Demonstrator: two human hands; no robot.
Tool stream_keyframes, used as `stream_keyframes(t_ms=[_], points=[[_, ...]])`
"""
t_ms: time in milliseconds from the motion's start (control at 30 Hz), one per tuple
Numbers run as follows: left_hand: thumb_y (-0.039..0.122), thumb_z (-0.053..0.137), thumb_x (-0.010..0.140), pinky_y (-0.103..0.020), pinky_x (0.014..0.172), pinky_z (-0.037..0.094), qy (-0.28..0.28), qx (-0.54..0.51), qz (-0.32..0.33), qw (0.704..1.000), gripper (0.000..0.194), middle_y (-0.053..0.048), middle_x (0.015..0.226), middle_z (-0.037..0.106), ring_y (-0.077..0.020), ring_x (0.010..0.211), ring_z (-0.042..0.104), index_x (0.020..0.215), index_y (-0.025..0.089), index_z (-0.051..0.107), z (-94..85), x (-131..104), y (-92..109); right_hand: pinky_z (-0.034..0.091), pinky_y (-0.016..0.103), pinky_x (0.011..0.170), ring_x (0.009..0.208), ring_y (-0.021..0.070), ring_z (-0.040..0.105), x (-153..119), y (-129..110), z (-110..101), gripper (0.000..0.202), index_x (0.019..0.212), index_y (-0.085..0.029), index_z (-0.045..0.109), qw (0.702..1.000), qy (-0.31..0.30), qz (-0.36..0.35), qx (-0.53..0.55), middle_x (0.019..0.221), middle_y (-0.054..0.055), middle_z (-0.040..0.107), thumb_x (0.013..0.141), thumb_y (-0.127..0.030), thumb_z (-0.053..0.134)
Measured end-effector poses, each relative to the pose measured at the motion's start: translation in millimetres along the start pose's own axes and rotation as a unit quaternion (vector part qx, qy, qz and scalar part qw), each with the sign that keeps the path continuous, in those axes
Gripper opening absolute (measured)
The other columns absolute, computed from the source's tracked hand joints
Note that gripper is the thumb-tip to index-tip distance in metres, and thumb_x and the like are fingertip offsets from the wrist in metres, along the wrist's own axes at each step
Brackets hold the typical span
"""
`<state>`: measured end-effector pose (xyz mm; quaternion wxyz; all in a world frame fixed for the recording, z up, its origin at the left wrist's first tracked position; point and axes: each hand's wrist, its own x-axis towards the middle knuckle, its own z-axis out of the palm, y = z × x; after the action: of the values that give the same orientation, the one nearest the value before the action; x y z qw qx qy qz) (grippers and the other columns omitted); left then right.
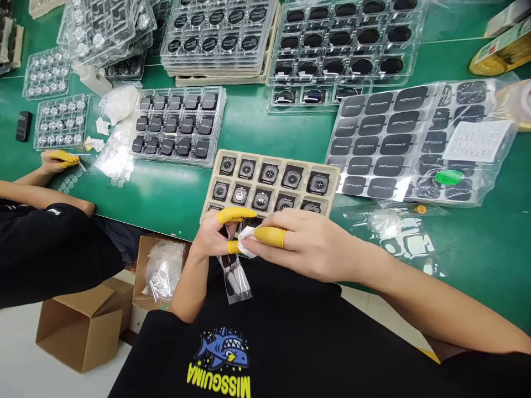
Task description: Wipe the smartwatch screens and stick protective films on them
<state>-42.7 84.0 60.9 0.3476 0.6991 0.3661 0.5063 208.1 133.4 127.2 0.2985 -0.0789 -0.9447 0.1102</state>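
Both hands meet just in front of the beige tray (336,190), which holds rows of dark watch-like cases (269,173). My left hand (215,232), with yellow finger cots, pinches a clear plastic strip with dark parts (238,282) that hangs down toward my shirt. In my right hand (307,246), also wearing a yellow cot, a crumpled white cloth (247,243) is pinched and touches what the left hand holds. The fingers and cloth hide the piece between them.
Clear trays of black square pieces (170,124) lie at left, with stacked trays of round lenses (344,38) behind. Label sheets (373,143) and clear film (394,226) lie right. A co-worker's hand (62,160) is far left. Cardboard boxes (78,331) stand below the table edge.
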Motion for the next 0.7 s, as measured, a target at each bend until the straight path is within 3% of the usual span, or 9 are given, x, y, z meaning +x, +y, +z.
stream_keyframes(t_ms=[167, 233, 333, 433, 533, 600, 700], points=[[0.06, 0.107, 0.067, -0.022, 0.05, 0.054, 0.039, -0.005, -0.061, 0.997, 0.073, 0.008, 0.056, 0.062, -0.009, 0.044, 0.055, 0.124, 0.02, 0.086, -9.7, -8.7, -1.9, 0.049, 0.037, 0.071, 0.081, 0.022, 0.062, -15.3, 11.5, -16.0, 0.029, 0.113, -0.012, 0.077, 0.994, -0.061, 0.014, -0.088, 0.085, 0.006, 0.074, 0.113, -0.005, 0.049], [0.061, 0.11, 0.059, -0.024, 0.053, 0.059, 0.05, -0.007, -0.074, 0.996, 0.078, 0.005, 0.059, 0.067, -0.0118, 0.048, 0.062, 0.121, 0.019, 0.087, -12.2, -11.0, -2.1, 0.049, 0.037, 0.069, 0.082, 0.0232, 0.06, -23.1, 14.7, -21.6, 0.026, 0.117, -0.011, 0.076, 0.993, -0.038, 0.033, -0.104, 0.087, 0.008, 0.074, 0.111, -0.004, 0.051], [0.061, 0.111, 0.052, -0.023, 0.048, 0.056, 0.051, -0.011, -0.079, 0.996, 0.081, 0.006, 0.057, 0.065, -0.0116, 0.046, 0.061, 0.116, 0.018, 0.088, -11.9, -10.6, -2.2, 0.05, 0.037, 0.069, 0.084, 0.0233, 0.061, -28.2, 11.0, -22.8, 0.028, 0.132, -0.014, 0.072, 0.995, 0.017, 0.055, -0.087, 0.093, 0.008, 0.076, 0.108, -0.005, 0.059], [0.062, 0.111, 0.052, -0.022, 0.047, 0.054, 0.05, -0.018, -0.072, 0.996, 0.081, 0.006, 0.055, 0.064, -0.0108, 0.044, 0.058, 0.116, 0.017, 0.088, -9.1, -8.7, -1.3, 0.053, 0.037, 0.073, 0.087, 0.0214, 0.065, -21.7, 0.4, -15.5, 0.029, 0.134, -0.017, 0.072, 0.997, 0.034, 0.047, -0.047, 0.098, 0.006, 0.077, 0.109, -0.006, 0.061], [0.06, 0.108, 0.063, -0.023, 0.051, 0.058, 0.035, -0.029, -0.069, 0.997, 0.074, 0.004, 0.056, 0.066, -0.0115, 0.046, 0.06, 0.119, 0.017, 0.088, -6.9, -7.3, 1.0, 0.054, 0.034, 0.074, 0.091, 0.0192, 0.068, -8.4, -7.3, -4.2, 0.021, 0.129, -0.016, 0.074, 0.998, 0.045, 0.032, -0.018, 0.096, 0.004, 0.078, 0.113, -0.011, 0.061], [0.057, 0.107, 0.068, -0.022, 0.052, 0.058, 0.03, -0.035, -0.061, 0.997, 0.07, 0.005, 0.056, 0.065, -0.0109, 0.045, 0.059, 0.123, 0.018, 0.087, -5.9, -6.0, 2.6, 0.053, 0.034, 0.072, 0.09, 0.0193, 0.068, -1.3, -6.0, 2.5, 0.02, 0.127, -0.013, 0.075, 0.998, 0.059, 0.022, -0.031, 0.092, 0.004, 0.078, 0.114, -0.011, 0.06], [0.053, 0.109, 0.065, -0.02, 0.047, 0.054, 0.048, -0.046, -0.044, 0.997, 0.072, 0.007, 0.056, 0.065, -0.0082, 0.041, 0.054, 0.123, 0.02, 0.087, -5.8, -4.4, 4.9, 0.051, 0.036, 0.067, 0.087, 0.0224, 0.067, -1.1, 6.0, 7.8, 0.02, 0.123, -0.009, 0.077, 0.992, 0.071, 0.019, -0.106, 0.088, 0.007, 0.077, 0.111, -0.009, 0.061]])
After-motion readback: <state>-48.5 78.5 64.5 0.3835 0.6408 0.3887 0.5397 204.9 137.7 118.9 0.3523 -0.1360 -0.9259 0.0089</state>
